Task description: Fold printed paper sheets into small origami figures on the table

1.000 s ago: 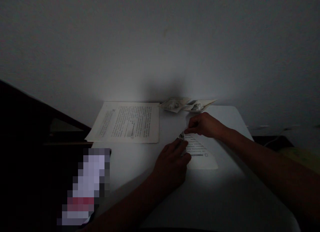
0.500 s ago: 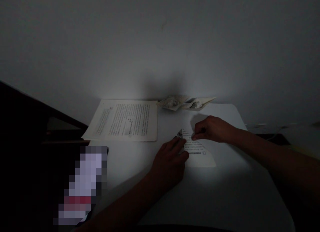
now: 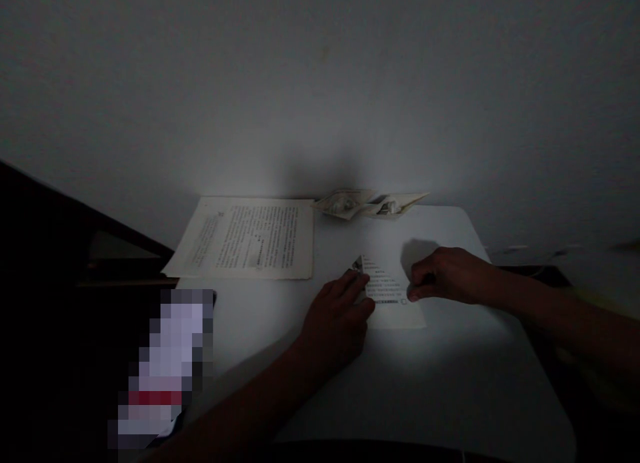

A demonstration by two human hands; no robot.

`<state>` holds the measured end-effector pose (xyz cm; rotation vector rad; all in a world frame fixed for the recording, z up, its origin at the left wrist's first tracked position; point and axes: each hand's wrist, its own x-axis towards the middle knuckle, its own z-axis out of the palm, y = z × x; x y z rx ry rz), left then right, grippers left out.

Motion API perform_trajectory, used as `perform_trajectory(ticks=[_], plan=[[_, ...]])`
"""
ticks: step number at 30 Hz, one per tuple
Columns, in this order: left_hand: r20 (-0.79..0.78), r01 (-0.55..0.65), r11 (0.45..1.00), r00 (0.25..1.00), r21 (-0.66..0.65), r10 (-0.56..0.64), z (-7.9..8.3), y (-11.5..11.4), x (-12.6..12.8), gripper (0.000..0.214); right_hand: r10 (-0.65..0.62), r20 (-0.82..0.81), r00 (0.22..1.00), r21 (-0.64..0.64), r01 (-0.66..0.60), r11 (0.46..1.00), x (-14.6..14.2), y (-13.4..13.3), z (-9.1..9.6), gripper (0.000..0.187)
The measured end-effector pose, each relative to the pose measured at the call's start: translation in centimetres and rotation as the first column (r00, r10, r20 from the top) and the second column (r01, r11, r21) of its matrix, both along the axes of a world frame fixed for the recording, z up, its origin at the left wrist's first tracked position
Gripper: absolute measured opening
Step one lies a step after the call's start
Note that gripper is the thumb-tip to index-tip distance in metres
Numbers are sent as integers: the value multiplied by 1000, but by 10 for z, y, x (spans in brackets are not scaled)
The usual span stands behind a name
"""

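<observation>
A folded printed sheet of paper (image 3: 387, 293) lies on the white table, with a slanted right edge and a dark picture near its top point. My left hand (image 3: 340, 313) rests on its left side, fingers stretched out and pressing down. My right hand (image 3: 447, 275) is closed, its thumb and fingers curled together. Its fingertips are at the slanted edge of the sheet, low on the right. I see nothing held in them. Two folded paper pieces (image 3: 343, 203) stand open near the wall, beyond both hands.
A stack of printed pages (image 3: 240, 240) lies at the table's back left. A phone-like object with a blurred-out screen (image 3: 167, 356) is by the left edge. The wall (image 3: 320, 83) rises right behind the white table (image 3: 450, 383). The light is dim.
My right hand has slid right and toward me, from the upper part of the sheet to lower on its slanted edge. My left hand stays in place on the paper.
</observation>
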<state>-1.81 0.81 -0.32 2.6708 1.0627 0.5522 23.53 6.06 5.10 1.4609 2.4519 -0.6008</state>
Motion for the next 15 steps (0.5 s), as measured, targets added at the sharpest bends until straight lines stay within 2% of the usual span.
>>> perform_trajectory(ticks=[5,9,11,14,15], plan=[[12,2,1000,1000,19,-2,-2,0,0,23,-78,-96,992,-51,73,996,8,-9,3,20],[22,22,1000,1000,12,-22,-3,2,2,23,-175,-231,957,-86,159,984,0,-10,9,26],[32,61,998,998,12,-62,-2,5,1,23,-211,-318,924,-57,203,977,-10,-6,10,28],[58,165,986,984,36,-167,-2,11,-1,19,-165,-399,902,52,202,978,-27,4,4,27],[64,207,977,976,47,-210,-2,13,-1,17,-121,-402,908,72,163,984,-33,7,1,27]])
